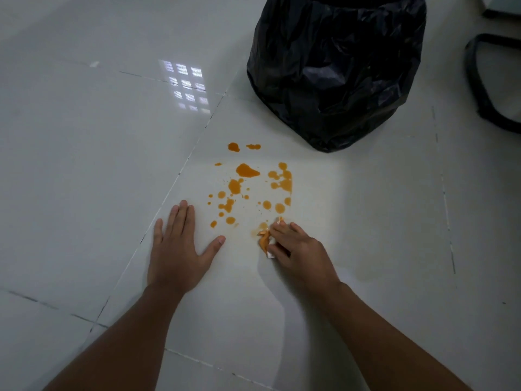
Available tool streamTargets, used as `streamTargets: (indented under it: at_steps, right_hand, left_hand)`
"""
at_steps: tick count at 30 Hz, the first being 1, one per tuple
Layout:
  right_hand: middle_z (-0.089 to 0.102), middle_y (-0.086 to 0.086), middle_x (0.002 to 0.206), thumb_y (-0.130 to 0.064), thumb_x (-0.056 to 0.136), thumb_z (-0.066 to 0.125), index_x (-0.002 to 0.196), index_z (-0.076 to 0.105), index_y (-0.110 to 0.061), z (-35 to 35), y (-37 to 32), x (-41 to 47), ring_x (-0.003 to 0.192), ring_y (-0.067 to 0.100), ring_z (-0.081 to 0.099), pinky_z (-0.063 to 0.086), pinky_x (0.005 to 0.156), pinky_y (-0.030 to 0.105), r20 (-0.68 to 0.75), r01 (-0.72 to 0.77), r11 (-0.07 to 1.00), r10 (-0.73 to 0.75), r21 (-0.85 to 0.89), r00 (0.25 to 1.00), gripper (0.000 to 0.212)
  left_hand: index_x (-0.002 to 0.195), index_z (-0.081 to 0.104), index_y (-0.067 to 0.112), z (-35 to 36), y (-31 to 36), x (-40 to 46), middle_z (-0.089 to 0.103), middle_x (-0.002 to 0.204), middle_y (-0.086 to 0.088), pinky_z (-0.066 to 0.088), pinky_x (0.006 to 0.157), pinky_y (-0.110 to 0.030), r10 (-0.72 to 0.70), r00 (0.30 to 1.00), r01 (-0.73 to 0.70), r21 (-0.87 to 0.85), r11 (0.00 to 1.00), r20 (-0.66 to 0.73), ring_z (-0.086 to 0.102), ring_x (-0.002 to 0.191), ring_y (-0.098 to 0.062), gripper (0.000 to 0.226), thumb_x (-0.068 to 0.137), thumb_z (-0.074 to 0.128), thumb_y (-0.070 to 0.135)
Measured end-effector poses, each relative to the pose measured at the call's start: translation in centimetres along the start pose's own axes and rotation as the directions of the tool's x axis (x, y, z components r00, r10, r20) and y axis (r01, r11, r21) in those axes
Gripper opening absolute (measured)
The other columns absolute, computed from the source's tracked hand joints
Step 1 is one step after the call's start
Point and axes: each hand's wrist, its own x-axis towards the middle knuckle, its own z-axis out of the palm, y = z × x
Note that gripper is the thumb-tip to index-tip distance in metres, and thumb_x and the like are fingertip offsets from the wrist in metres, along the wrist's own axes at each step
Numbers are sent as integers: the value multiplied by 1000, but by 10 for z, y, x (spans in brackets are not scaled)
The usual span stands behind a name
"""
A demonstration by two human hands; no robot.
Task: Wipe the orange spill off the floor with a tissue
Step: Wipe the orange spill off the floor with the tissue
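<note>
While the left hand [176,249] lies flat on the floor [84,165] with its fingers spread, bracing the person just beside a tile seam, the right hand [298,249] curls its fingers round a wadded tissue [265,241] and presses it down at the near edge of the orange spill [248,187]. The tissue is already stained orange along its exposed side, and a faint smear shows on the tile beside it, so I judge the wiping has only just begun: nearly all the drops and puddles lie untouched, scattered across the tile beyond both hands. The next move, as I see it, calls for pushing the wad forward through the larger blots, and likely folding it or fetching a fresh one, since it looks close to soaked. Beyond the spill, toward the far side of the floor, stands a bin lined with a black bag [335,71]; its mouth is out of sight, so I cannot tell what it holds.
</note>
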Motion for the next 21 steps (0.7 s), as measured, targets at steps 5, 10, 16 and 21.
streamTargets:
  at_steps: [5,10,16,21]
  right_hand:
    - [71,-2,85,-22,87,71,90,73,-16,0,-4,-3,79,17,63,53,68,30,-258,104,991,-122,-84,958,7]
    - [71,0,107,-16,92,67,100,76,-13,-6,21,-9,112,17,62,47,100,34,-201,350,935,-354,-54,913,12]
    - [66,1,124,-25,101,54,116,71,-13,-7,21,-2,134,16,50,32,117,39,-37,453,891,-452,26,891,25]
    - [67,10,121,-22,98,55,113,73,-10,-15,15,12,120,26,59,33,115,33,60,503,864,-503,7,862,26]
  left_hand:
    - [158,17,9,-2,1,-1,13,168,-5,6,126,-47,-5,1000,5,-5,1000,3,7,155,-18,101,86,18,80]
    - [158,17,9,-2,1,0,13,168,-5,6,126,-47,-7,1000,7,-15,1000,0,7,155,-18,100,86,21,79]
    - [159,15,11,-1,-1,0,11,168,-3,5,126,-46,-9,1000,9,-25,1000,6,4,155,-16,100,87,20,80]
    - [159,15,11,-1,-1,0,12,168,-3,6,126,-46,-9,1000,9,-15,1000,0,6,155,-17,100,86,21,80]
